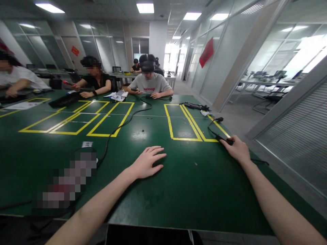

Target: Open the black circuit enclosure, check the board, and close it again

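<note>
My left hand rests palm down on the green table, its fingers spread and nothing in them. At the table's right edge, my right hand pinches a thick black part of a black cable. Part of that cable loops away to a dark knob-like end, and another length trails to the right past my wrist. The exact kind of the black part is hidden by my fingers. Yellow tape outlines lie on the table just beyond both hands.
A blurred-out long object lies at the left, near a small white label. Another black cable crosses the table. A folded black tripod-like item lies at the far right. Several people sit around, one opposite in a grey shirt.
</note>
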A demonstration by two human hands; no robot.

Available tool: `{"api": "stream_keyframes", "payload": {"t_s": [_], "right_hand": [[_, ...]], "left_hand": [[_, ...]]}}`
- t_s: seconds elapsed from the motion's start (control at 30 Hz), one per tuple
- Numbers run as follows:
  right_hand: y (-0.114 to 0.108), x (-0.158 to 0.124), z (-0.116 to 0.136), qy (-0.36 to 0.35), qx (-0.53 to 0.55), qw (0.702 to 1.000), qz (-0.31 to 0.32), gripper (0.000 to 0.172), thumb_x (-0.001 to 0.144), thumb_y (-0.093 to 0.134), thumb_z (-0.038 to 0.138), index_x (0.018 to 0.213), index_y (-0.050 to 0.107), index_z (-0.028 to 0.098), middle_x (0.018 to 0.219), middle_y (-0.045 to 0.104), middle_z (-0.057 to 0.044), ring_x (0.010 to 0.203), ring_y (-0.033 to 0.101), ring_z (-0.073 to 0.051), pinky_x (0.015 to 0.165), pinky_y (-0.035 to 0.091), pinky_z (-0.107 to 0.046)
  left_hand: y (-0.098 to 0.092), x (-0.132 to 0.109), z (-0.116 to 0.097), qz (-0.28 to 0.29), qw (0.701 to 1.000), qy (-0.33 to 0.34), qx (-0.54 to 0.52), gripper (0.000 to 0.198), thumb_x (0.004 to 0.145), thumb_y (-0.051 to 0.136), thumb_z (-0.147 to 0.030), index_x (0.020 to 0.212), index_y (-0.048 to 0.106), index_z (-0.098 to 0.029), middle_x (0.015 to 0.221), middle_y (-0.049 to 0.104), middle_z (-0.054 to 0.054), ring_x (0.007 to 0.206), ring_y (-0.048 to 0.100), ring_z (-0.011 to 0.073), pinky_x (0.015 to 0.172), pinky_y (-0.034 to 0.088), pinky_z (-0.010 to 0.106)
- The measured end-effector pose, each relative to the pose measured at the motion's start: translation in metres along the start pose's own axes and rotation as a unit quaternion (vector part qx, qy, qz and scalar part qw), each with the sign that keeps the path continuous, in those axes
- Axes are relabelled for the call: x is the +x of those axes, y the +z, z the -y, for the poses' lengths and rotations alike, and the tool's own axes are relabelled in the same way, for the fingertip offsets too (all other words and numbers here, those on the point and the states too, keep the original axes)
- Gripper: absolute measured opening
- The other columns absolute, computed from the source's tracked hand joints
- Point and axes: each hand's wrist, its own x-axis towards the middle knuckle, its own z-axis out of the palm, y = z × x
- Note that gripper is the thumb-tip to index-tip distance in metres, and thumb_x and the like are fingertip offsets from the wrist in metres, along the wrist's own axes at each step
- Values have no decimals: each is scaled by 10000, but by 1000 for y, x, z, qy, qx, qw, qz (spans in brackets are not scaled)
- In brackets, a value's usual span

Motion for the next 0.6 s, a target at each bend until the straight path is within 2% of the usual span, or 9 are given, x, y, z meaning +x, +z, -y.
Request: {"api": "stream_keyframes", "payload": {"t_s": [0.17,0.4,0.5,0.6], "right_hand": [[12,9,-14,-61,-13,996,62,420,725,656,649,843,597,251,881,729,-117,768,655,-310,629,468,-373],[17,22,-14,-25,-5,999,30,423,652,716,625,806,602,247,874,725,-94,723,623,-272,579,431,-336],[19,24,-15,-35,51,997,48,407,604,750,564,805,619,235,929,737,-90,768,639,-264,633,478,-350],[19,23,-13,-25,93,994,54,348,637,729,505,822,636,224,973,743,-99,812,655,-264,716,519,-381]], "left_hand": [[1,0,1,6,1000,-11,-7,442,963,656,-302,1402,614,-280,1518,570,93,1436,480,284,1178,408,511],[0,0,2,21,999,-22,-20,409,971,642,-310,1375,636,-250,1460,622,100,1400,521,269,1171,417,490],[-1,0,2,27,999,-30,-21,404,970,642,-314,1366,644,-235,1438,640,104,1384,537,270,1163,425,493],[-3,0,3,25,999,-30,-22,397,972,639,-314,1363,646,-242,1425,651,95,1371,550,263,1157,434,483]]}}
